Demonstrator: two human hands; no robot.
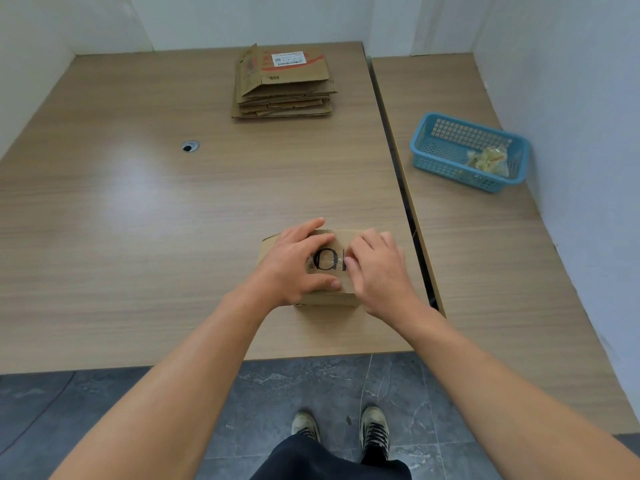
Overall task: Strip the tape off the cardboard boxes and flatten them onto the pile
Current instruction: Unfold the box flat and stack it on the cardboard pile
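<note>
The left hand [298, 261] presses spread flat on the box [332, 301] under both hands on the worktop [173, 220], while the right hand [377, 268] seems to pinch its clear tape [329, 261], where a hasty tug could snap the strip or skid the box.

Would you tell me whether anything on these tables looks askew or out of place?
Only mildly: on the flattened cardboard pile, the top piece's left flap stands up and the edges below are uneven. Nothing else stands out.

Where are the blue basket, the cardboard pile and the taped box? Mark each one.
blue basket [445, 169], head view, near side wall.
cardboard pile [294, 73], head view, top sheet.
taped box [330, 300], head view, near side face.
</note>
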